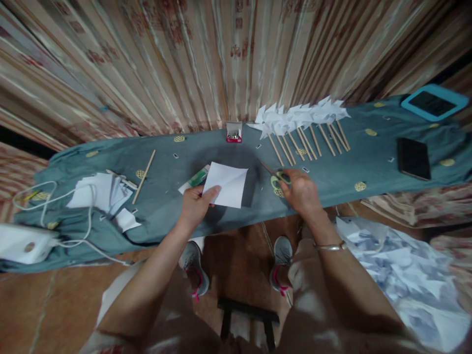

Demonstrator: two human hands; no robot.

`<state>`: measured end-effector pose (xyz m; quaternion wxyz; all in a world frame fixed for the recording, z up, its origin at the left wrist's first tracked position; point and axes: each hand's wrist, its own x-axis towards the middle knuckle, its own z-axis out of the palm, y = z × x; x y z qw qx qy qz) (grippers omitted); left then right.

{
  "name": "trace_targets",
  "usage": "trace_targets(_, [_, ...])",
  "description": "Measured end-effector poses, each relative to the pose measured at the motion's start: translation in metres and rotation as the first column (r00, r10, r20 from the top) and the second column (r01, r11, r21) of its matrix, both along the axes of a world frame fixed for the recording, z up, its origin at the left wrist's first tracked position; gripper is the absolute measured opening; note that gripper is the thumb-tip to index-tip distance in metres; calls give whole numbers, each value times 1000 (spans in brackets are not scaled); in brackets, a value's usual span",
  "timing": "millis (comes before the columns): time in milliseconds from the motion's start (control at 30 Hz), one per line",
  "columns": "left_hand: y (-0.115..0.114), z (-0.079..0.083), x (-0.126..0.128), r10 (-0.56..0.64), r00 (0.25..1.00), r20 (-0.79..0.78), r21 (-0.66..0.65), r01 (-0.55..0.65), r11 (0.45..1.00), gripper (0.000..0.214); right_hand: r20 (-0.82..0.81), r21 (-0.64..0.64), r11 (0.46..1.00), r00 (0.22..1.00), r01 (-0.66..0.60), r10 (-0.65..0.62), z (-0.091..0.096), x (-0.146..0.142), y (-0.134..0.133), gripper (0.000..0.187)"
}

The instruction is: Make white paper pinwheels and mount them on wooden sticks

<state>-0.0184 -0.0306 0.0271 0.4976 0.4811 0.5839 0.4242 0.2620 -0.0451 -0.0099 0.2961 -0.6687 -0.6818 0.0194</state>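
Observation:
My left hand (199,204) pinches the left edge of a white square sheet of paper (228,184), thumb on top. A faint crease runs across the sheet. Under it, partly covered, lies a green and white packet (196,178). My right hand (300,189) grips a pair of scissors (278,181) with greenish handles, the blades pointing up and left, apart from the paper. Beyond the hands, a row of white paper pinwheels (302,118) on wooden sticks lies along the back. A small red and white box (234,132) holds small shiny metal pieces.
Left on the cloth-covered table (199,147) are a stack of paper (98,191), a loose wooden stick (143,177) and a white device (27,244) with cables. At right lie a black phone-like object (413,158) and a blue-framed device (434,102). A bag of folded paper (405,275) stands below.

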Motion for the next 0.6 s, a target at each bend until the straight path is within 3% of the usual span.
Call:
trace_targets(200, [11,7,-4,56,990,-133,161,-34,986,29,162,32,998,985,58,-63,-11,2,0,25])
trace_targets(367, [15,15,-7,74,973,-217,258,-16,966,33,136,-118,989,988,86,-69,-3,-8,6,20])
trace_targets(433, [17,18,-9,102,954,-282,319,-7,948,35,-6,-170,982,996,81,-84,2,-12,9,20])
trace_targets(500, [20,21,-12,136,933,-334,368,-4,930,36,-298,-217,976,949,34,-99,7,-18,12,20])
trace_targets(533, [21,22,-13,147,926,-347,380,-5,925,35,-477,-247,969,873,-18,-105,9,-23,12,22])
trace_targets(600, [23,25,-16,165,924,-346,383,-21,923,33,-769,-298,942,624,-156,-140,12,-33,12,31])
